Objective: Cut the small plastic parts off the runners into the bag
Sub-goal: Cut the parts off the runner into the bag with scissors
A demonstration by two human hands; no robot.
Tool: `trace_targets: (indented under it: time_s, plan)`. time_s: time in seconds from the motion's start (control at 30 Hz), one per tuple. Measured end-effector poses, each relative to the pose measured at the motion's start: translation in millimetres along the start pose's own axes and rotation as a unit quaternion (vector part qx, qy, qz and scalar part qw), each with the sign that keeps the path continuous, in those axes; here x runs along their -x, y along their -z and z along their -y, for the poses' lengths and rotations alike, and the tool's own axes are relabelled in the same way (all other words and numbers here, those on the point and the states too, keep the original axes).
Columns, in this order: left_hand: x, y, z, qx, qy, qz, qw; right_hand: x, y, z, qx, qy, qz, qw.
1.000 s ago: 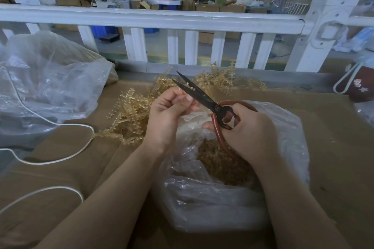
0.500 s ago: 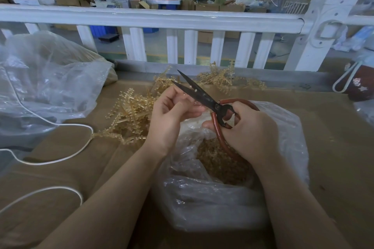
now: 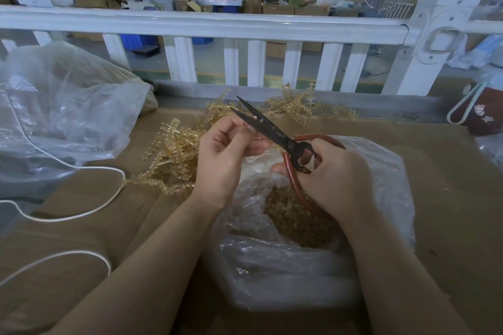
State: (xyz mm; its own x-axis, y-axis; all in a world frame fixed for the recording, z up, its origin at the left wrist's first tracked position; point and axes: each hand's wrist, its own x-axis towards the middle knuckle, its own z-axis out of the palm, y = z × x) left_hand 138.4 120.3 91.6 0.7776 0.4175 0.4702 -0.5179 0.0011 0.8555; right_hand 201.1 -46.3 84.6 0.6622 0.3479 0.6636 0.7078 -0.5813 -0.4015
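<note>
My right hand (image 3: 333,174) grips black scissors (image 3: 268,129) by their red-brown handles, blades slightly apart and pointing up-left. My left hand (image 3: 226,152) pinches a small translucent runner piece (image 3: 249,125) against the blades; most of that piece is hidden by my fingers. Both hands hover above an open clear plastic bag (image 3: 288,266) that holds a heap of amber cut parts (image 3: 296,220). A pile of amber runners (image 3: 177,155) lies on the brown table just left of my left hand, with more runners (image 3: 302,106) near the rail.
A large crumpled clear bag (image 3: 62,111) fills the left side, with a white cord (image 3: 81,209) looping over the table. A white railing (image 3: 217,27) borders the far edge. A dark red bag with white handles (image 3: 481,114) sits at the right.
My left hand has turned and opened its fingers a little at the scissor blades. The scissors stay nearly in place, blades still slightly apart.
</note>
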Motion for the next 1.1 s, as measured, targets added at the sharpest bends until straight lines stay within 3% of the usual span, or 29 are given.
trace_targets:
  time_s: [0.33, 1.1]
  plan:
    - [3.4, -2.7, 0.5, -0.063, -0.026, 0.006, 0.998, -0.5, 1.4, 2.2, 0.029, -0.012, 0.021, 0.999]
    - [2.9, -2.0, 1.6, -0.028, -0.037, 0.031, 0.998, 0.8, -1.5, 3.1, -0.04, -0.012, 0.017, 0.999]
